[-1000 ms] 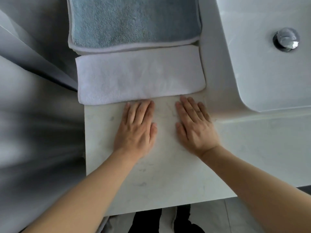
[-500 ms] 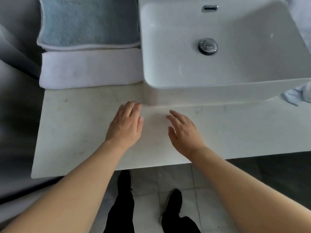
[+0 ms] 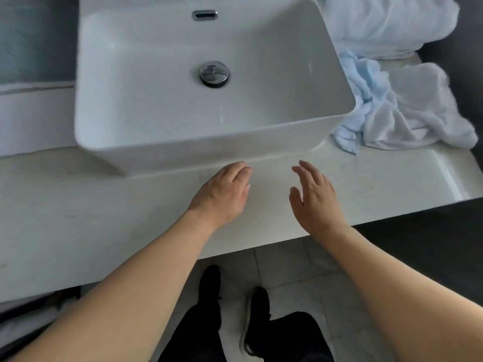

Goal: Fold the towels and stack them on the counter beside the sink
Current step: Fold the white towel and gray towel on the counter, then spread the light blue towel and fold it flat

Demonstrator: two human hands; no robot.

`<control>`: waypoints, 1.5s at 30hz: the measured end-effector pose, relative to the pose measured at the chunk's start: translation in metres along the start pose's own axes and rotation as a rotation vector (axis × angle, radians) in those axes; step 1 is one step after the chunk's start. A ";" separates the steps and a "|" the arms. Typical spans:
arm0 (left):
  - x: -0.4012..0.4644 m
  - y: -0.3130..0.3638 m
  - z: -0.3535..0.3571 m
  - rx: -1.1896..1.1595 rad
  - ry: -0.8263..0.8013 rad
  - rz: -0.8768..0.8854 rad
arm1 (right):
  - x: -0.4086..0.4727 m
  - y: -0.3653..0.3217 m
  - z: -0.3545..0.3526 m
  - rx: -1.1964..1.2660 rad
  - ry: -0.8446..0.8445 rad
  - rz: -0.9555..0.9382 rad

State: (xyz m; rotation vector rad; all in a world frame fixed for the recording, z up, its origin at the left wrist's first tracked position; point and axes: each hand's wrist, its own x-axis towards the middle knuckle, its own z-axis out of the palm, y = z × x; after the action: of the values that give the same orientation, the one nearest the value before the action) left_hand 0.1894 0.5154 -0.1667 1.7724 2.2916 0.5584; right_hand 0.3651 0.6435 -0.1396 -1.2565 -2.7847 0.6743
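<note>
I see my left hand point(image 3: 222, 195) and right hand point(image 3: 317, 202) over bare counter point(image 3: 78, 205) just before the sink point(image 3: 209, 142), both relaxed and holding nothing. Crumpled white towel point(image 3: 418, 111) and blue towel point(image 3: 366, 84) lie right of the sink, near the counter's right edge; folded towels point(image 3: 34, 118) sit left.

Both hands point(image 3: 222, 194) off the folded towels, now before the sink point(image 3: 209, 142).
</note>
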 end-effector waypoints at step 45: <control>0.195 0.185 0.099 0.185 -0.078 -0.123 | 0.119 0.242 -0.052 0.010 0.362 -0.048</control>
State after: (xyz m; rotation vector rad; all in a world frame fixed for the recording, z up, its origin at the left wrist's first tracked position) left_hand 0.3387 0.7598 -0.1672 1.6807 2.4456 0.2597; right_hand 0.4670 0.8901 -0.2058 -1.1691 -2.5027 0.4085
